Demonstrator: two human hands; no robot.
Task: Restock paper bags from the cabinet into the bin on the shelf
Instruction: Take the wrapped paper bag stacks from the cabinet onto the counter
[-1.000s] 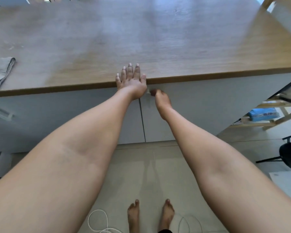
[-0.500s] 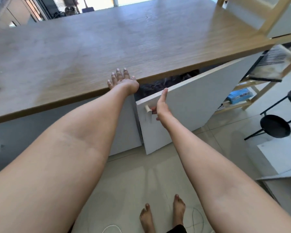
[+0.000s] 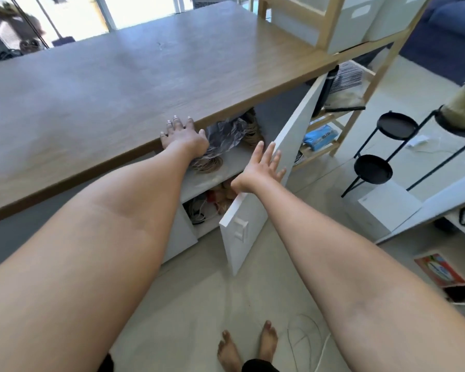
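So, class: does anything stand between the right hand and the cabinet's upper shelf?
Nothing visible does. The cabinet door is swung open beside the open right hand, leaving the upper shelf and its crumpled bags exposed.

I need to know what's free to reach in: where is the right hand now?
In the head view, the right hand is open at centre-right, spread against the top edge of the open white cabinet door, just right of the cabinet's upper shelf.
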